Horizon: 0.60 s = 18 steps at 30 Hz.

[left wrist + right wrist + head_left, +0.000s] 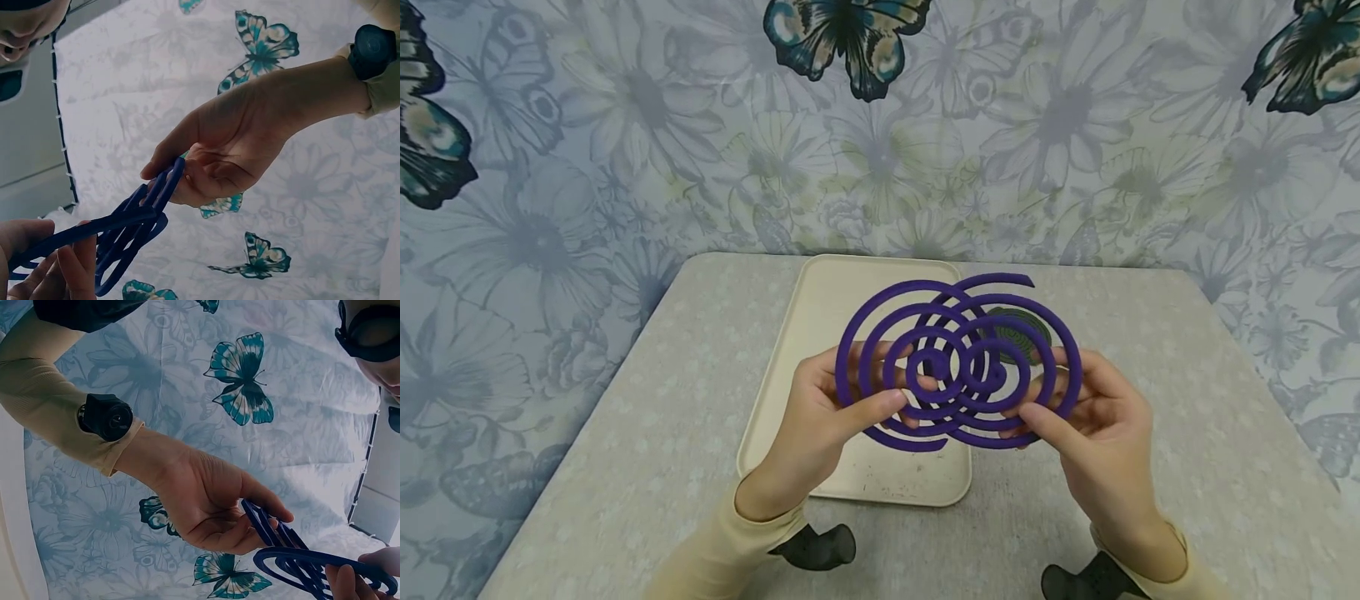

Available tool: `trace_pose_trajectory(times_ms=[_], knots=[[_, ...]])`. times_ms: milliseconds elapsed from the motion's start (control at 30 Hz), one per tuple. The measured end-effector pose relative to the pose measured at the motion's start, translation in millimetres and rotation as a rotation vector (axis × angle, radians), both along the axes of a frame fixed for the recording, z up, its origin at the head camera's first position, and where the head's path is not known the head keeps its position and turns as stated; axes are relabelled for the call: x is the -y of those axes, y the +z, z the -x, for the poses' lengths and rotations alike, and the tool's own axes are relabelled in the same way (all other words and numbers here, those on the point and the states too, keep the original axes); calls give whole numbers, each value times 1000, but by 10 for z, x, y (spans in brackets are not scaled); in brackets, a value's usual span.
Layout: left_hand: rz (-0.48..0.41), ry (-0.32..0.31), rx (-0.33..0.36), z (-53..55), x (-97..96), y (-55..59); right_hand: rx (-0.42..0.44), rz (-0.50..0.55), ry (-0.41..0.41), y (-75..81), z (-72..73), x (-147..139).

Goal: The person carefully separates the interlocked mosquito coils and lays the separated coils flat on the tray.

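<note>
Pinching with my left hand (827,408), thumb in front and fingers behind, I hold a flat purple plastic-looking spiral (936,364) by its left rings; my right hand (1101,417) grips a matching purple spiral (995,377) by its near right rings. They overlap between my hands, the pair running long from left to right, each centre nearer the hand that holds it. Whether they are threaded together I can't tell. Beyond them lie a cream rectangular tray (816,308) and, right of it, a dark green coil (1018,337) on the pale patterned counter (647,433).
</note>
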<state>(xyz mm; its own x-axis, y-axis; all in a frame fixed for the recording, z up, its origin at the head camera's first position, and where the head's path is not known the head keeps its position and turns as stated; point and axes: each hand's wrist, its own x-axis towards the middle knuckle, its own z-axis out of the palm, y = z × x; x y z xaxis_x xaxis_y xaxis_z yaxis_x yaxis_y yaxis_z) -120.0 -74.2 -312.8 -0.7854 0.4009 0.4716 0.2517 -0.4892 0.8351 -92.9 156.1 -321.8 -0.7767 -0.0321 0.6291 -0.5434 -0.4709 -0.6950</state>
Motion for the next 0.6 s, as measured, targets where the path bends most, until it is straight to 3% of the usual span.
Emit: trace_pose_trajectory(times_ms=[133, 300, 400, 533, 600], knots=[[-45, -33, -77, -27, -1, 18, -28, 13, 14, 18, -22, -2], [-47, -16, -118, -39, -2, 36, -29, -15, -14, 46, -20, 7], [28, 26, -137, -14, 13, 31, 13, -76, -63, 68, 21, 18], [178, 82, -171, 74, 63, 16, 158, -201, -136, 75, 132, 19], [225, 125, -154, 129, 87, 12, 229, -234, -141, 63, 192, 15]])
